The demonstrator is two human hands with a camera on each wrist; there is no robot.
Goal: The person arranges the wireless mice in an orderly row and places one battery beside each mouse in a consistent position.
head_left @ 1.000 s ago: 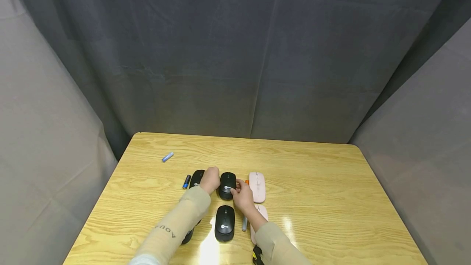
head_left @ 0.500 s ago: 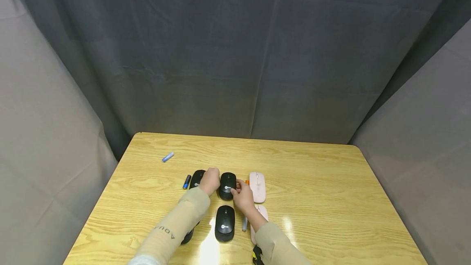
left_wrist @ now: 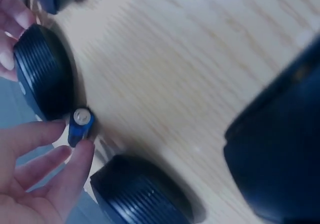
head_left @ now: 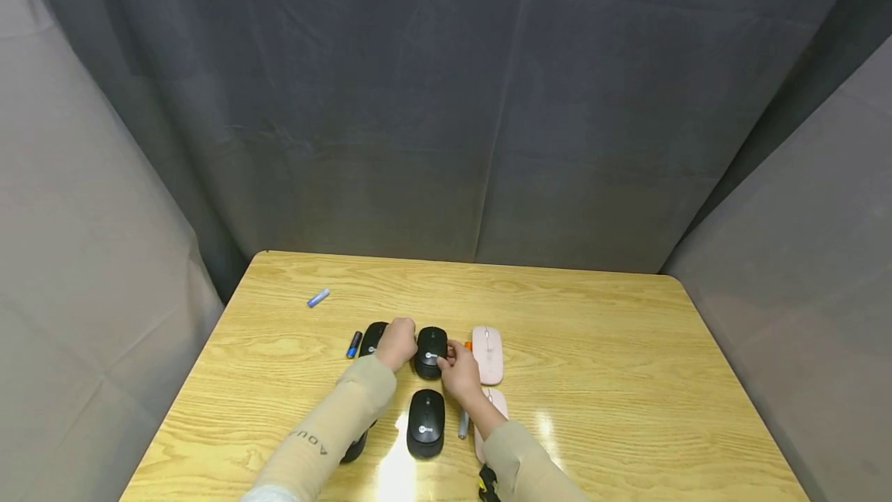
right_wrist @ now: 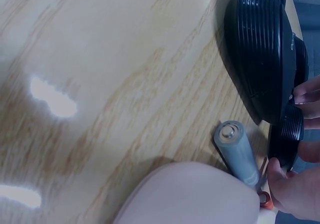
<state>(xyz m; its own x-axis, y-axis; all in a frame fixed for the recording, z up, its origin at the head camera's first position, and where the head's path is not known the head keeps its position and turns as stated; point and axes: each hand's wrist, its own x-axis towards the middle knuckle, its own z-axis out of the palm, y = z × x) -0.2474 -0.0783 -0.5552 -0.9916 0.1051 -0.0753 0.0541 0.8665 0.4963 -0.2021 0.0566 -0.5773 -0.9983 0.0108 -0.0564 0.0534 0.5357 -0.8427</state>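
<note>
Beside a black computer mouse [head_left: 430, 343], my left hand [head_left: 399, 342] pinches a small blue battery [left_wrist: 79, 126]; its metal end shows in the left wrist view. My right hand [head_left: 458, 374] touches that mouse's right side with fingertips and thumb. Another black mouse [head_left: 376, 334] sits just left of my left hand and is partly covered by it. In the right wrist view, my right hand [right_wrist: 300, 184] is close to a grey battery [right_wrist: 239, 151] and a pale pink mouse [right_wrist: 195, 196].
A black mouse [head_left: 426, 421] lies nearer me; one more [head_left: 354, 449] is mostly under the left sleeve. Pink mice [head_left: 487, 355] stand at right. Loose batteries include a light blue one [head_left: 318, 297] and a dark blue one [head_left: 354, 345]. A black-and-yellow item [head_left: 488, 483] lies by the right sleeve.
My left forearm has shifted very slightly leftward. The right hand and the mice keep their places.
</note>
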